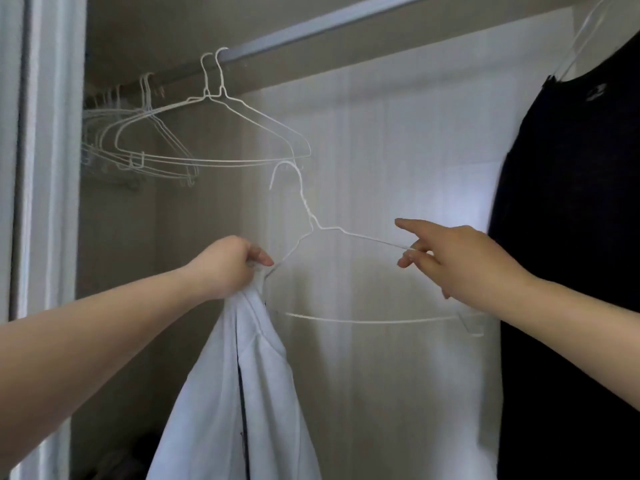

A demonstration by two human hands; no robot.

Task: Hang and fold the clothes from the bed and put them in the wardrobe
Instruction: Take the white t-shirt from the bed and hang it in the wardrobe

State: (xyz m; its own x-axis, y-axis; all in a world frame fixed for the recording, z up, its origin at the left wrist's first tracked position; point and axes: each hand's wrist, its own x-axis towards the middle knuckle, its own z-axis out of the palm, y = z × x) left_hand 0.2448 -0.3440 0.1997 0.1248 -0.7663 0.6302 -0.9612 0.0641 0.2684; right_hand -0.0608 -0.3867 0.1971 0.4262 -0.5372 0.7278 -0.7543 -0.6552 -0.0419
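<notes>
- Threading now: left hand (230, 263) grips white shirt (239, 393) at hanger (346, 271), right hand (460, 261) pinching its wire.
- Black garment (571, 237) hangs on the rail (311, 29); bed pile unseen, probably more left.

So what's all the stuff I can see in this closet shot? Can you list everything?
held wire hanger: one, white, centre, off the rail, between both hands
white garment: one, white, hanging from the left hand, bottom centre
dark garment: one, black or navy, hanging at right
empty wire hangers: several, exact count unclear, white, on the rail at upper left
closet rail: one, pale grey, across the top
left hand: one, grips the white garment at the hanger's left shoulder
right hand: one, pinches the hanger's right shoulder wire, forefinger extended
</notes>
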